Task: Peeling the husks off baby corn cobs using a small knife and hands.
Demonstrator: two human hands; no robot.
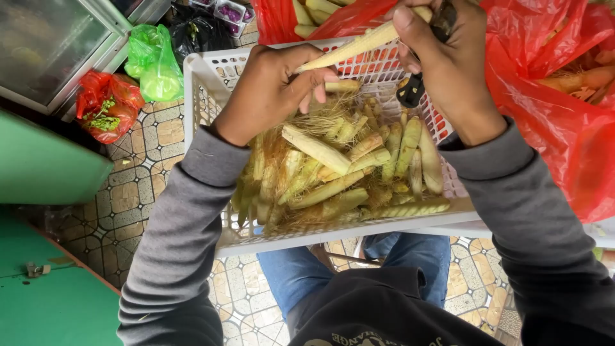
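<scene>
A pale peeled baby corn (362, 45) is held between both hands above a white plastic basket (211, 83). My left hand (272, 90) pinches its thin tip. My right hand (448, 61) grips the thick end and also holds a dark-handled knife (411, 90) whose handle sticks down below the palm. The basket rests on my lap and holds several baby corn ears with husks and silk (346, 170). Both arms wear grey sleeves.
A big red plastic bag (564, 122) with more corn lies at right and behind the basket. On the tiled floor (138, 192) at left sit a green bag (154, 64), a small red bag (106, 106) and a black bag (195, 32). A green surface (51, 301) fills the lower left.
</scene>
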